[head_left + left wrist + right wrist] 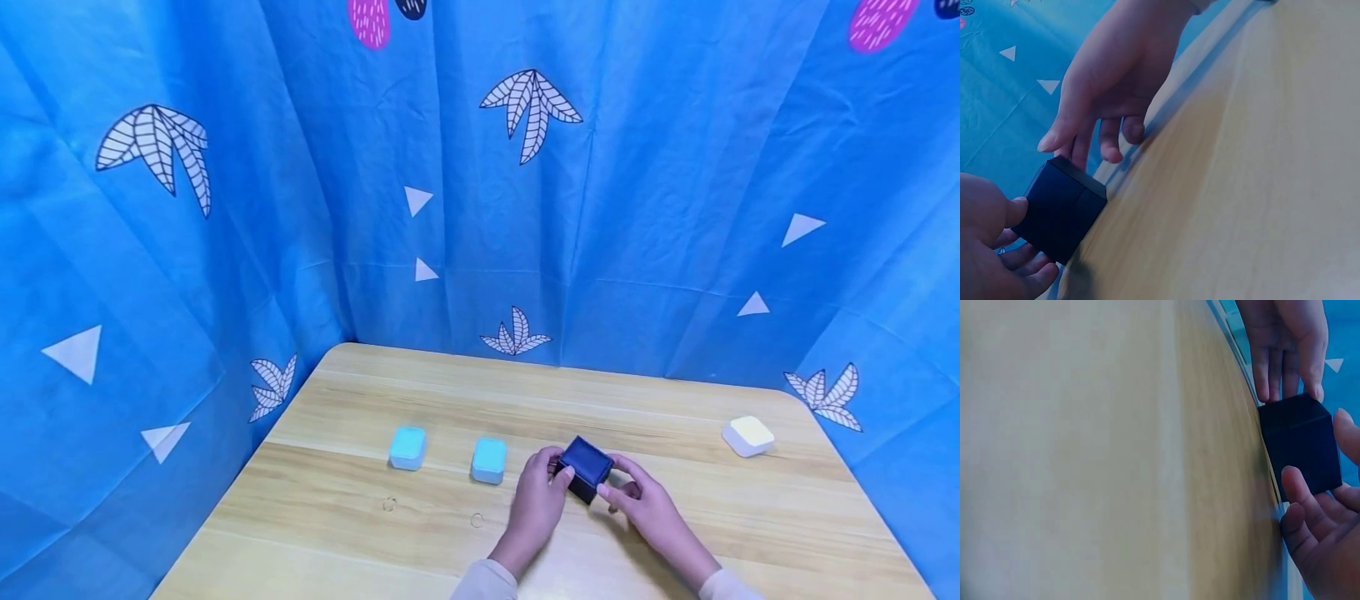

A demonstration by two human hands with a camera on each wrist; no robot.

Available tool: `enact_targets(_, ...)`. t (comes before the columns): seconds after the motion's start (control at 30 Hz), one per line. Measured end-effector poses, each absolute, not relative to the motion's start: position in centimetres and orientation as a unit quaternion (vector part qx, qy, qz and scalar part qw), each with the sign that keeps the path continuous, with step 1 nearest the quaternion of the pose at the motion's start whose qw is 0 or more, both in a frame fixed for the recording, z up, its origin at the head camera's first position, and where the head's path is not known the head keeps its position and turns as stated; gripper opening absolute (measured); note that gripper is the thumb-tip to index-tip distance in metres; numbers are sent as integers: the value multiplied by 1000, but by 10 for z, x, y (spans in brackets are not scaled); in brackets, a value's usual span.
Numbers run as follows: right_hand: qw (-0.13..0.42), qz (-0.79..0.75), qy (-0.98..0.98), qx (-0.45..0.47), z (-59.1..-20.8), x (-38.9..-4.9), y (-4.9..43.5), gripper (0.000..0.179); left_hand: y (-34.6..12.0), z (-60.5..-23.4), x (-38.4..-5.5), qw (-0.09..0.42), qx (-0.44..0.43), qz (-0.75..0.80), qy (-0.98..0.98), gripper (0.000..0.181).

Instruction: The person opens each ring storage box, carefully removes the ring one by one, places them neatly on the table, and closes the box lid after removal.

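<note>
Both hands are at a small dark ring-box-like case point(586, 461) with a blue-black top, above the right-centre of the table. My left hand point(537, 500) grips its left side, thumb on the near edge and fingers round the side. On the other side my right hand point(652, 507) has its thumb at the near right corner and index finger at the right edge. In the left wrist view a tiny shiny thing point(1002, 251) shows by the left fingers. From the right wrist, the case point(1304, 447) looks shut, with the right fingertips at its lower edge.
Two light-blue boxes, one farther left point(408, 448) and one nearer point(489, 461), stand left of the hands. Before them lie two thin rings, one left point(389, 504) and one right point(477, 520). A white box point(748, 437) sits far right. Blue curtain point(495, 233) surrounds the table point(315, 550).
</note>
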State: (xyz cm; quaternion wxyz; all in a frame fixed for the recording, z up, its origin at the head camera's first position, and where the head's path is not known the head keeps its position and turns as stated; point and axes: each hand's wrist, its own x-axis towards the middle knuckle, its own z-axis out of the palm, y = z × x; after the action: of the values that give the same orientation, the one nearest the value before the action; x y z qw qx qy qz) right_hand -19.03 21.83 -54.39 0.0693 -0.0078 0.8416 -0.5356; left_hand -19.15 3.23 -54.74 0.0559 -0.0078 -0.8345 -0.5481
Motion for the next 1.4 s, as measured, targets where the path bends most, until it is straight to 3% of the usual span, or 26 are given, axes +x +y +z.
enact_targets(0.4,56,-552,832,15,-545,-177,211,57,29,-548,-199,71,8,-550,-832,32)
enact_targets(0.83,51,-563,824,26,-545,-165,206,55,26,-555,-208,45,-6,-580,-813,32)
enact_targets(0.97,55,-579,813,25,-545,-164,206,54,21,-556,-208,19,-43,-582,-812,45)
enact_targets(1.17,56,-586,808,27,-545,-162,206,53,14,-552,-202,-61,-73,-578,-810,81)
enact_targets(1.4,63,-606,793,15,-545,-159,203,49,13,-554,-200,-59,-91,-545,-831,91)
